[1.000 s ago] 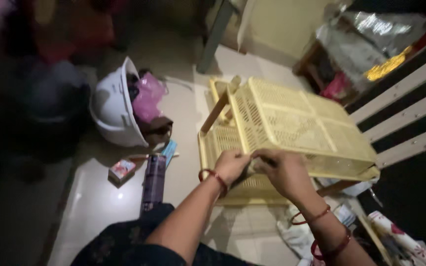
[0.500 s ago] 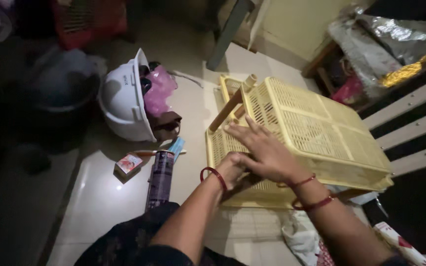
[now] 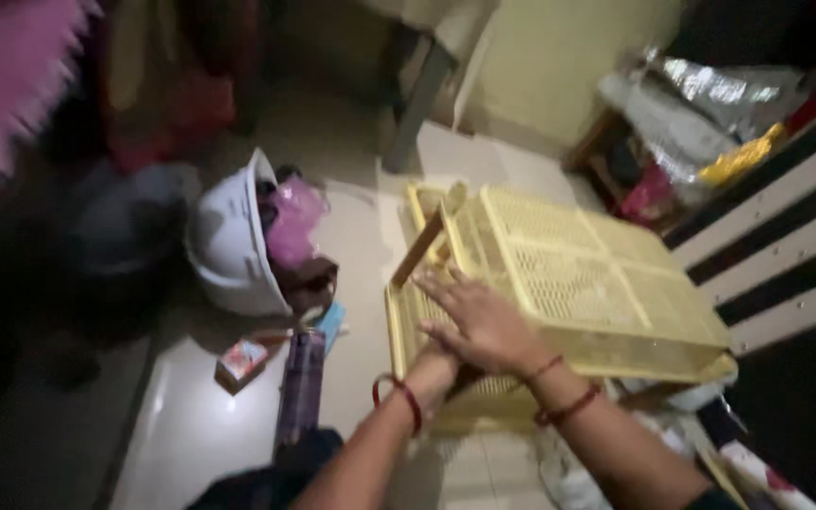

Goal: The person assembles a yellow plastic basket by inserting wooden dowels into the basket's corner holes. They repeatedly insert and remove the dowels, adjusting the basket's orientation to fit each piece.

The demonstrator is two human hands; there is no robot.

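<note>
Where hands [image 3: 469, 331] meet: yellow rack [image 3: 578, 283] beneath.

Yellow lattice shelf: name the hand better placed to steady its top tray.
Right, probably. The right hand already lies flat, fingers spread, on the top tray of the yellow shelf. The left hand sits lower, tucked under the right at the tray's near edge, mostly hidden.

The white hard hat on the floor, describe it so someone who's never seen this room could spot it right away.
Start at the big yellow lattice plastic rack under the hands, then look to its left across the pale tiled floor. There lies the white hard hat, tipped on its side with a pink plastic bag stuffed in its opening. It is the only rounded white shell there.
</note>
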